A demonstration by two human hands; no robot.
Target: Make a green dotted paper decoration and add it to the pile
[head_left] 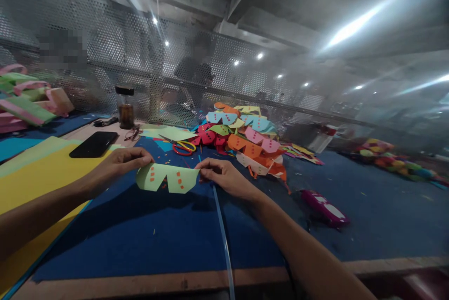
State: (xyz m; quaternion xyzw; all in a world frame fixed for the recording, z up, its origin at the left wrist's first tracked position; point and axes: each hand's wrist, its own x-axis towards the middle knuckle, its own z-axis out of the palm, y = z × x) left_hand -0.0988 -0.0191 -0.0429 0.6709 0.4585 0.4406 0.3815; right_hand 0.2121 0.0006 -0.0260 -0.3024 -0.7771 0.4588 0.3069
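Note:
I hold a light green paper cut-out point(167, 178) with small orange squares on it, above the blue table cover point(140, 230). My left hand point(121, 162) pinches its left end and my right hand point(224, 174) pinches its right end. The piece is stretched between both hands, with a notch in its lower middle. A thin clear strip point(221, 225) runs from under my right hand toward the table's front edge.
A heap of coloured paper cut-outs point(245, 138) lies behind my hands, with red-and-yellow scissors point(182, 146) beside it. A black phone point(94, 144) rests on yellow sheets point(31, 173) at left. A jar point(125, 107), a purple stapler-like tool point(324, 207) and a mesh fence point(175, 66) are also present.

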